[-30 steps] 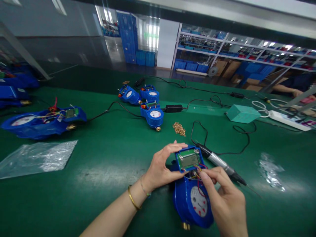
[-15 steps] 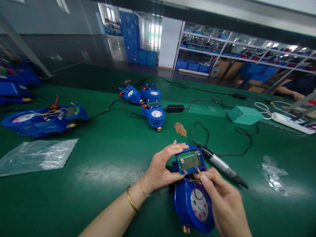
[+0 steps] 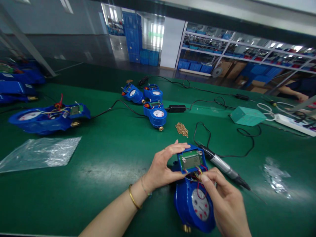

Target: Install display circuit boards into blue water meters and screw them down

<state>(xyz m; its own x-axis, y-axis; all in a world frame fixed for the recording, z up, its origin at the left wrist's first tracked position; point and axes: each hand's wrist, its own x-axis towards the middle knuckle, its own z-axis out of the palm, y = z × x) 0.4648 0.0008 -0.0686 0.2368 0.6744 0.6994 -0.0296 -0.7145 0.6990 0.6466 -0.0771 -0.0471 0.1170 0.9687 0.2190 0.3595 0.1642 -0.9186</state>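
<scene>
A blue water meter (image 3: pixel 179 200) with a round dial and brass fitting lies at the lower right of centre. Its upper housing holds a green circuit board with an LCD (image 3: pixel 192 161). My left hand (image 3: pixel 164 166) grips this housing from the left, fingers over the top edge and thumb along the bottom. At the gap below the board, my right hand (image 3: pixel 225 197) pinches thin coloured wires (image 3: pixel 198 171) between thumb and forefinger. A red wire loops over the dial. Part of the wiring is hidden behind my right fingertips.
An electric screwdriver (image 3: pixel 223 166) lies right of the meter, beside small clear bags (image 3: pixel 276 176). Beyond are a pile of brass screws (image 3: pixel 182 129), several blue meters (image 3: pixel 158 115), cables, a green box (image 3: pixel 247 116) and a power strip (image 3: pixel 295 124). A plastic bag (image 3: pixel 41 153) lies left.
The view has shifted slightly, so the bench items appear a little further right. Both hands keep their hold on the meter housing and the wires.
</scene>
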